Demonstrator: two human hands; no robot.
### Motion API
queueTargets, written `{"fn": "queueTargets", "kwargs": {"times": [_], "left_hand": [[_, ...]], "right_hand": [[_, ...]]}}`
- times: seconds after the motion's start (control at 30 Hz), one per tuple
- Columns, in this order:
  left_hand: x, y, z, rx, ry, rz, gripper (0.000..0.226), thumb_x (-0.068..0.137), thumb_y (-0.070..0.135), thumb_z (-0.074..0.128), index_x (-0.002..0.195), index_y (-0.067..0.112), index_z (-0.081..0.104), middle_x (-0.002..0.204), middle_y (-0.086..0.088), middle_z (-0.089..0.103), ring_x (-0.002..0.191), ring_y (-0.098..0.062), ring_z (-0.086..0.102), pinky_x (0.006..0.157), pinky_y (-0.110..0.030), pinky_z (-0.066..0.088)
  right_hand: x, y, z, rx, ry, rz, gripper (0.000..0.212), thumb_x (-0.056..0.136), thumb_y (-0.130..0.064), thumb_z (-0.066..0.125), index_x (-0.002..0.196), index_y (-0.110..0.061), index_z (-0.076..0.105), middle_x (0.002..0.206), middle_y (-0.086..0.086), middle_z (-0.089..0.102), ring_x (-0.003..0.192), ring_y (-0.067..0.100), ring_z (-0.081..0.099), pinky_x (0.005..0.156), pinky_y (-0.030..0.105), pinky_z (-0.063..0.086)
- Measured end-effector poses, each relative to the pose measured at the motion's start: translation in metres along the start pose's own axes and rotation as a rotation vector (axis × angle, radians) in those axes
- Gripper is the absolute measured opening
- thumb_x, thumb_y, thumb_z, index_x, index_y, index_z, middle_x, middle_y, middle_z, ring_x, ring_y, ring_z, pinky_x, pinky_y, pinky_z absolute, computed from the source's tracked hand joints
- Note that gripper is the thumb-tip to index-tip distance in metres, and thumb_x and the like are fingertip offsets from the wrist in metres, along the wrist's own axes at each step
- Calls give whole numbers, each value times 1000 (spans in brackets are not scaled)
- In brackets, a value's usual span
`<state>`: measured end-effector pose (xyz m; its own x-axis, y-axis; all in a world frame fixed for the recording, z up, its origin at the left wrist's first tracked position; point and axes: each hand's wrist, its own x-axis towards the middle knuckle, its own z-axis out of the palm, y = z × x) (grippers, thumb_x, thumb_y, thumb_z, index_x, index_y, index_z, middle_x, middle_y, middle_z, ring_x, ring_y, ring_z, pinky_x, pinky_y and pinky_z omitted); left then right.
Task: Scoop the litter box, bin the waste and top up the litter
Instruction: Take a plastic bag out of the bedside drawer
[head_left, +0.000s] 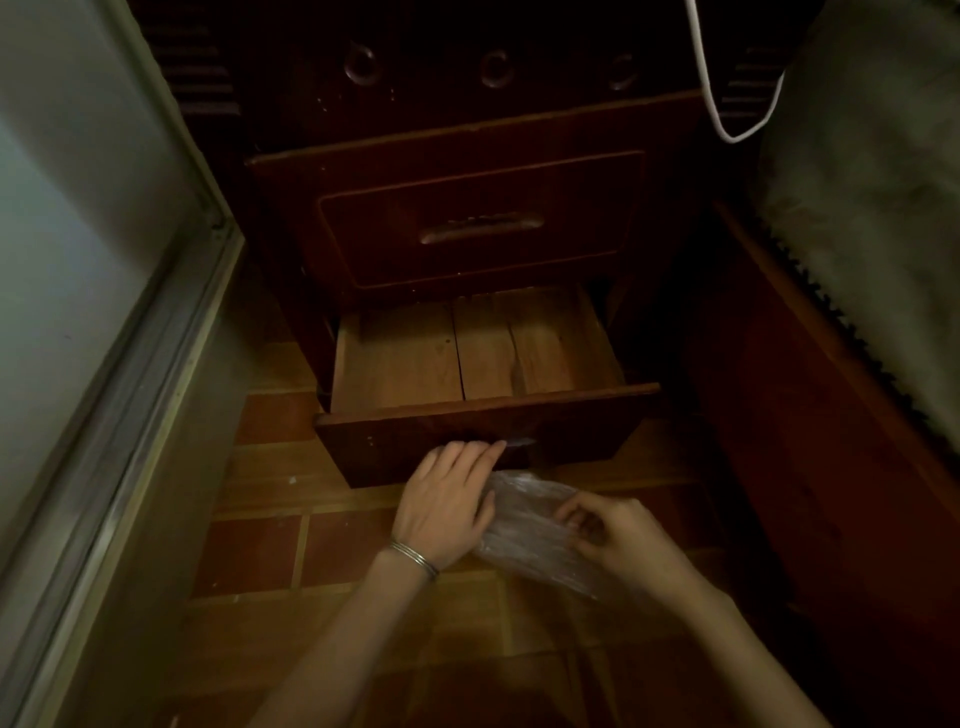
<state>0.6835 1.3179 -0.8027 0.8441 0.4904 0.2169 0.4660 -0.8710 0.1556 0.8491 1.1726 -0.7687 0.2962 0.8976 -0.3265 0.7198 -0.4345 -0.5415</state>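
**Clear bag held in front of an open wooden drawer**

A thin, crinkled plastic bag of clear film hangs between the two hands, just in front of the bottom drawer and above the floor. The right hand pinches its wrinkled edge between thumb and curled fingertips. The left hand lies over the bag's left side, its fingers stretched nearly straight so that their tips touch the drawer's dark front panel; whether its thumb grips the film underneath cannot be told. Slim metal bangles ring the left wrist.

The drawer is pulled out from a dark, glossy wooden cabinet. Its bottom is bare pale planks with visible grain and a seam down the middle. Above it sits a shut drawer with a raised rectangular moulding and a long recessed handle.

The floor is laid in square terracotta-coloured tiles with light grout lines. A white cable loops down at the upper right, beside a soft, rumpled greyish blanket. A pale metal frame runs along the left.
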Motion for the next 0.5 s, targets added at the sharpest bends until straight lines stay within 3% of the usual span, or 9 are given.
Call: {"fn": "queueTargets", "kwargs": {"times": [0.2,0.4,0.5], "left_hand": [[24,-17,2,34,-10,3,54,85,38,40,134,16,47,115,3,56,102,-15,49,88,-30,42],[75,-51,5,94,-83,-54,66,85,46,29,140,12,38,130,-4,51,118,-22,46,103,-39,35],[100,-64,4,109,-109,-66,66,86,48,30,142,13,36,132,-4,49,119,-23,43,102,-39,34]], "right_hand": [[9,-3,-6,-10,20,3,24,81,-18,67,99,-32,59,88,-15,61,83,3,59,77,28,52],[21,-7,-21,-10,51,3,23,84,-16,64,105,-27,59,92,-12,61,85,3,58,78,26,52],[26,-5,-30,3,79,8,24,84,-15,64,105,-26,60,91,-12,60,86,3,58,79,26,52]]}}
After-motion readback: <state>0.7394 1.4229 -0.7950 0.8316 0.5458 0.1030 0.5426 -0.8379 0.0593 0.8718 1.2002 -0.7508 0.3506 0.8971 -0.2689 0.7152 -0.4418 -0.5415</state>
